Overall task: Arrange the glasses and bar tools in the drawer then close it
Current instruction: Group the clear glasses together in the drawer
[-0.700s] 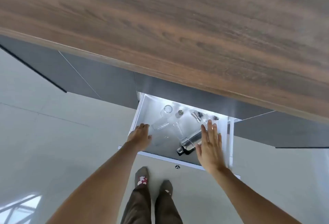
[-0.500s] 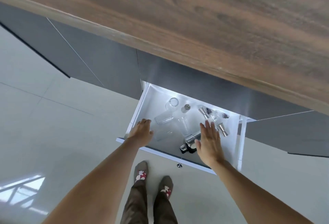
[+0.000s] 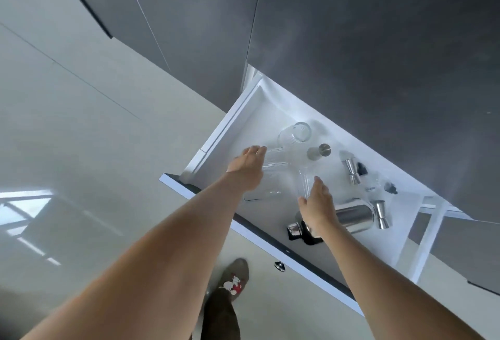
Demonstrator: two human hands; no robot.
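Observation:
The white drawer (image 3: pixel 216 139) stands pulled out below the grey cabinet fronts. Inside lie several clear glasses: one at the back (image 3: pixel 296 132), a ribbed one on its side (image 3: pixel 274 164), another (image 3: pixel 304 181) in the middle, and one near the front (image 3: pixel 266 195). A steel shaker (image 3: pixel 354 216) lies on its side at the front right. My left hand (image 3: pixel 246 168) reaches over the ribbed glass, fingertips at its left end. My right hand (image 3: pixel 318 205) sits above the shaker's cap, with fingers spread beside the middle glass.
A small steel cup (image 3: pixel 320 151), two steel jiggers (image 3: pixel 351 172) (image 3: pixel 381 214) and black-capped small bottles (image 3: pixel 362 169) lie at the drawer's right. The drawer front carries a knob (image 3: pixel 279 266). My feet (image 3: pixel 234 280) stand on the glossy floor below it.
The view has tilted down and closer, so the wooden counter is out of sight. Both hands have moved from the drawer's front deeper in, toward the glasses.

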